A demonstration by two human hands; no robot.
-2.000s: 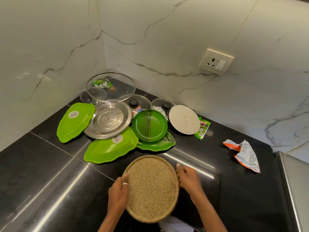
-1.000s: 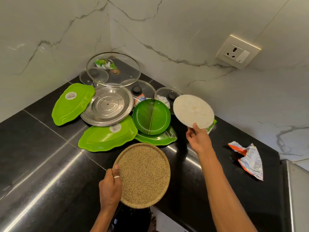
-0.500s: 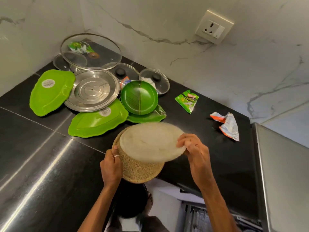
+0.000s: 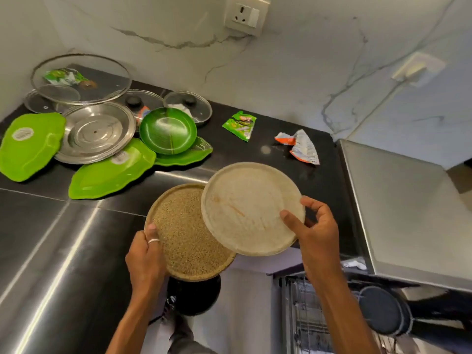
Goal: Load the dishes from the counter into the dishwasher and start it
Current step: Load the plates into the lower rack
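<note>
Entry: both hands loaded, nothing stowed from this pair yet.

- My left hand (image 4: pixel 146 254) grips the speckled brown plate (image 4: pixel 186 233) at its near-left rim, thumb on top, fingers beneath.
- My right hand (image 4: pixel 314 231) pinches the pale round plate (image 4: pixel 245 203) at its right rim, thumb on the face, fingers curled behind the edge.
- The pale plate is tilted and overlaps the far-right part of the speckled one. Both are held in the air over the front edge of the counter (image 4: pixel 51 238).
- Below right, the open dishwasher rack (image 4: pixel 304 315) shows, with one dark plate (image 4: pixel 383 310) at its side. I cannot tell what else is in it.
- Waiting on the counter:
  - three green leaf-shaped plates (image 4: pixel 109 169)
  - a green round bowl (image 4: pixel 167 130)
  - a steel plate (image 4: pixel 95 132)
  - several glass lids (image 4: pixel 81 77) stacked toward the corner
- Well apart to the right lie a green wrapper (image 4: pixel 240 125) and an orange-and-white wrapper (image 4: pixel 298 146). Both are rubbish, not dishes.

Judgement: the task is early. These two plates come next for the rack. The whole corner pile is left, then closing the door and starting the cycle.
</note>
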